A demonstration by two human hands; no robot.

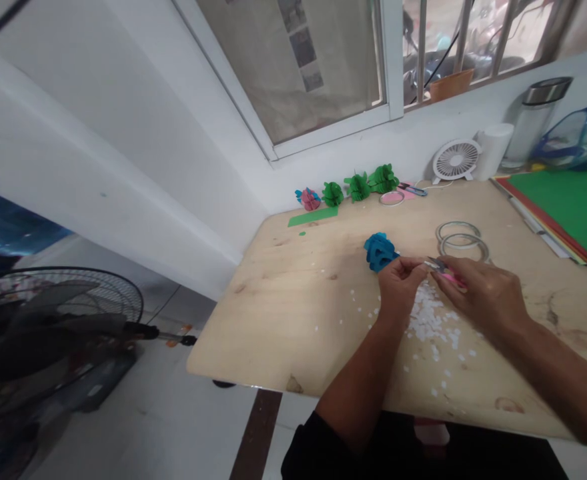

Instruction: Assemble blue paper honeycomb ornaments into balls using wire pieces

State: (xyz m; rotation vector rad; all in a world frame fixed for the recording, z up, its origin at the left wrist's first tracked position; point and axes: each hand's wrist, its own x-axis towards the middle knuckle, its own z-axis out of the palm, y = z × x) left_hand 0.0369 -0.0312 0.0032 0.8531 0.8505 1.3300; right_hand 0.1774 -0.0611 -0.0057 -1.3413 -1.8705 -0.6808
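Note:
My left hand [399, 283] is closed in a pinch on a small white paper strip [427, 265], most of it hidden by the fingers. Pink-handled scissors [452, 277] are in my right hand [488, 287], their dark blades at the strip. The two hands almost meet over a scatter of tiny white paper bits [426, 317] on the wooden table [283, 300]. Just beyond my left hand sits a blue folded-paper piece [379, 252]. Two silvery rings [463, 243] lie overlapping beyond my right hand.
Along the wall stand several green paper shapes [358, 187] and a pink-and-blue one [308, 199]. A green paper strip [313, 217] lies before them. Farther right are a small white fan [456, 161], a glass bottle [536, 123] and stacked coloured sheets [573, 210]. A floor fan [58, 333] stands left.

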